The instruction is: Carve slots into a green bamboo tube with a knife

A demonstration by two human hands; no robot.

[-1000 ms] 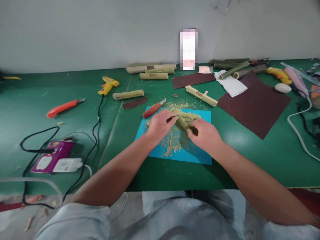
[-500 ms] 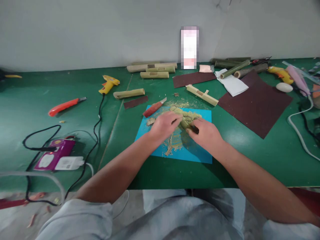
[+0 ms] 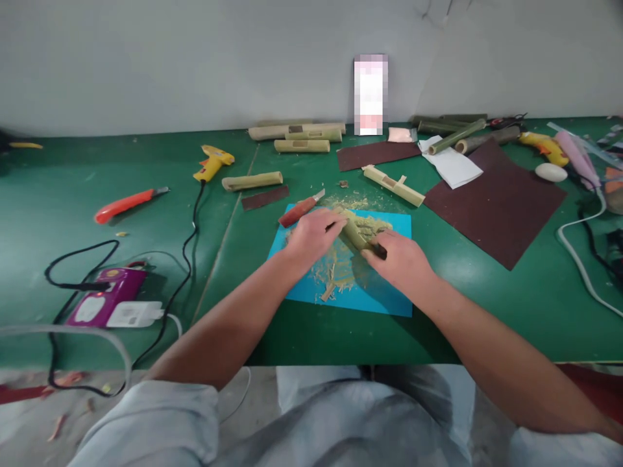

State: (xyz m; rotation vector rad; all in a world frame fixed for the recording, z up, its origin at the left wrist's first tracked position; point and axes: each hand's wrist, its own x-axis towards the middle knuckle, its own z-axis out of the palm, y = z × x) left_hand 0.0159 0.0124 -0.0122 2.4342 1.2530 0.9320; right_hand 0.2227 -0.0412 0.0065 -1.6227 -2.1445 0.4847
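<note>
A short green bamboo tube (image 3: 354,234) is held at a slant over a blue sheet (image 3: 392,299) strewn with pale shavings. My left hand (image 3: 315,235) is closed at the tube's far left end, its fingertips on the bamboo. A small dark patch shows under those fingers; I cannot tell if it is a scrap or shadow. Around the near right end, my right hand (image 3: 398,258) grips the tube, with something dark beside the thumb. A red-handled carving knife (image 3: 299,211) lies just beyond my left hand, at the sheet's upper left corner.
Cut bamboo pieces (image 3: 302,146) lie toward the wall, and a notched one (image 3: 394,186) is nearer. Brown sheets (image 3: 501,214) and white paper (image 3: 457,165) spread to the right. On the left are a yellow glue gun (image 3: 212,162), an orange cutter (image 3: 127,205) and a purple power strip (image 3: 108,298).
My left hand has shifted slightly up and left along the bamboo tube, and more of the tube's surface shows. My right hand keeps its place.
</note>
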